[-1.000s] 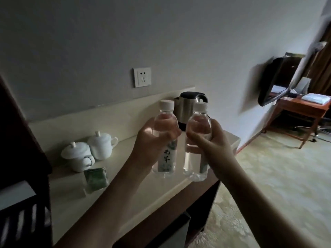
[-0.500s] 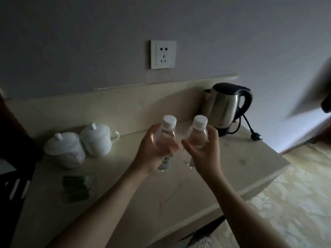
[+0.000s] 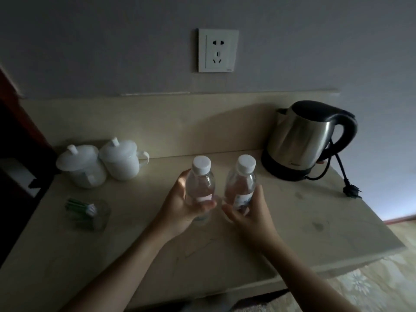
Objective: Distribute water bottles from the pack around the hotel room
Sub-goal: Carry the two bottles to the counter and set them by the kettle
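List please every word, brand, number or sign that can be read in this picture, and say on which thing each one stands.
None can be read.
Left bottle, held in the left hand: label too blurred to read.
Right bottle, held in the right hand: pale label with a bluish print, unreadable.
Wall socket: small mark at the lower right corner, too small.
Kettle: small mark low on the body, too small.
Green packets: no legible print.

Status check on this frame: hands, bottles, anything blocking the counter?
Left hand grips left bottle; right hand grips right bottle. Both upright over counter. Nothing blocking; kettle right, cups left.
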The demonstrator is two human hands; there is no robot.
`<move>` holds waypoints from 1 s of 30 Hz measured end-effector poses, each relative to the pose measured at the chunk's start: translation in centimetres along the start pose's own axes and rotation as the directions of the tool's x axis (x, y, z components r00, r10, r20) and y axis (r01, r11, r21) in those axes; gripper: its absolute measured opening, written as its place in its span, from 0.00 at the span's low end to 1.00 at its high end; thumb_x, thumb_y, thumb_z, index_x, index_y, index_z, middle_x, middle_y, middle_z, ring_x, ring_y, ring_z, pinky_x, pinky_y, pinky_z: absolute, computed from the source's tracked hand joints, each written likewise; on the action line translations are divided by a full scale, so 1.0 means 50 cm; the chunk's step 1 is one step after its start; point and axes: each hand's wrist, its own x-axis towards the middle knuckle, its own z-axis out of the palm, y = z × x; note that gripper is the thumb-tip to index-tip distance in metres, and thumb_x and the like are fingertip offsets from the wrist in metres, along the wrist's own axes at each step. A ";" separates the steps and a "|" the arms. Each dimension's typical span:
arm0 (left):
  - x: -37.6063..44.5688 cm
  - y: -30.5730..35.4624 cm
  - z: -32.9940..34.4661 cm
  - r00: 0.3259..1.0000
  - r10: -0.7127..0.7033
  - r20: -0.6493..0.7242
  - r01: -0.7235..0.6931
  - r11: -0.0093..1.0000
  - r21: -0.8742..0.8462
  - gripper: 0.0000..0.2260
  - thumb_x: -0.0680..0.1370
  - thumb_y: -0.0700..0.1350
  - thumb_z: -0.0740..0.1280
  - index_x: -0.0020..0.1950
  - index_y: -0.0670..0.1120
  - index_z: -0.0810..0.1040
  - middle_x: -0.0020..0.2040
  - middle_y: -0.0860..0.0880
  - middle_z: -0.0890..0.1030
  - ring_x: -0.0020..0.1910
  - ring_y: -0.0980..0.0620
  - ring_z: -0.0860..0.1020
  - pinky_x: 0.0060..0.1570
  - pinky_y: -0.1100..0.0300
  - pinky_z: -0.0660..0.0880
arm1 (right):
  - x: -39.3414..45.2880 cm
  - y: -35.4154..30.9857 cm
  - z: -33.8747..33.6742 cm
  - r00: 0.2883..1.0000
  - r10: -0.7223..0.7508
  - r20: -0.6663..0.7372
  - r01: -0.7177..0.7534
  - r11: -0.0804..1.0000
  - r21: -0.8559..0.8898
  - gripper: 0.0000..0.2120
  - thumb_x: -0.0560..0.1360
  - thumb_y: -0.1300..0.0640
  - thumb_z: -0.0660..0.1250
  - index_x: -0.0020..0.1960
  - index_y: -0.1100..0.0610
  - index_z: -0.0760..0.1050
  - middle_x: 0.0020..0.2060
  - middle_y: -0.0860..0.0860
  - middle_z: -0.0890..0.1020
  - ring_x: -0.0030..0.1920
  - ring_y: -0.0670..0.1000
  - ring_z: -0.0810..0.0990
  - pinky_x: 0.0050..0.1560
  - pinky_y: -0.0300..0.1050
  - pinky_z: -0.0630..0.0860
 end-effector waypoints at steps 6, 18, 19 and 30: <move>-0.040 -0.028 -0.019 0.991 -0.135 -0.025 0.137 0.961 0.242 0.21 0.66 0.46 0.81 0.54 0.56 0.77 0.49 0.62 0.84 0.49 0.62 0.82 0.47 0.67 0.76 | 0.030 0.044 -0.031 0.983 0.043 0.176 -0.015 0.987 -0.160 0.22 0.66 0.41 0.73 0.57 0.41 0.71 0.52 0.43 0.81 0.52 0.42 0.81 0.52 0.48 0.81; 0.162 -0.073 -0.030 0.986 0.009 -0.164 0.037 0.960 0.277 0.21 0.71 0.47 0.77 0.60 0.53 0.72 0.52 0.55 0.83 0.52 0.59 0.82 0.53 0.60 0.77 | 0.235 0.054 0.060 0.999 0.033 0.024 -0.029 0.989 -0.145 0.21 0.66 0.49 0.77 0.54 0.46 0.72 0.49 0.44 0.81 0.46 0.42 0.80 0.44 0.40 0.76; 0.176 -0.077 -0.031 0.985 0.016 -0.171 0.030 0.963 0.267 0.20 0.72 0.45 0.76 0.60 0.52 0.72 0.52 0.55 0.83 0.51 0.60 0.82 0.53 0.60 0.77 | 0.243 0.055 0.063 0.999 0.036 0.018 -0.033 0.990 -0.140 0.20 0.66 0.49 0.78 0.53 0.46 0.72 0.48 0.44 0.81 0.45 0.42 0.80 0.43 0.40 0.75; 0.239 -0.081 -0.038 0.975 0.084 -0.205 -0.034 0.971 0.236 0.22 0.74 0.42 0.74 0.59 0.64 0.73 0.55 0.58 0.82 0.53 0.63 0.81 0.55 0.65 0.76 | 0.296 0.062 0.092 0.996 0.081 -0.027 -0.083 0.989 -0.119 0.21 0.65 0.49 0.79 0.55 0.48 0.75 0.47 0.44 0.84 0.47 0.45 0.83 0.50 0.51 0.81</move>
